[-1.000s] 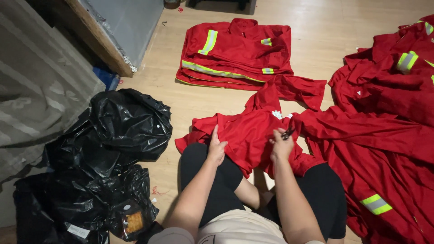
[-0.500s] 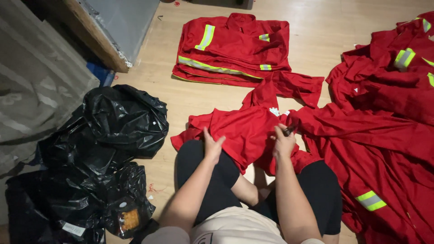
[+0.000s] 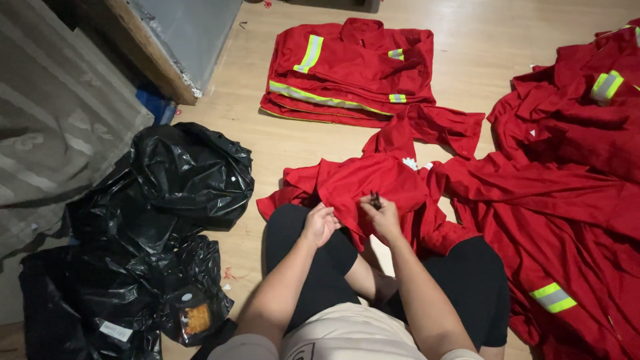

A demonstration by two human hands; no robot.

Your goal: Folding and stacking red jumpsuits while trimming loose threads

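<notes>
The person sits on the wooden floor [image 3: 280,147] with legs folded. The left hand [image 3: 320,225] is closed on a fold of the red garment [image 3: 373,183] that lies over the lap. The right hand [image 3: 383,217], just beside it, also grips the cloth and holds a small dark tool [image 3: 375,199] between the fingers; what kind of tool, I cannot tell. At the left lie crumpled black plastic bags [image 3: 160,200]. At the right spreads a heap of red workwear [image 3: 567,180] with reflective stripes. Farther away lies a folded stack of red jackets [image 3: 350,70].
</notes>
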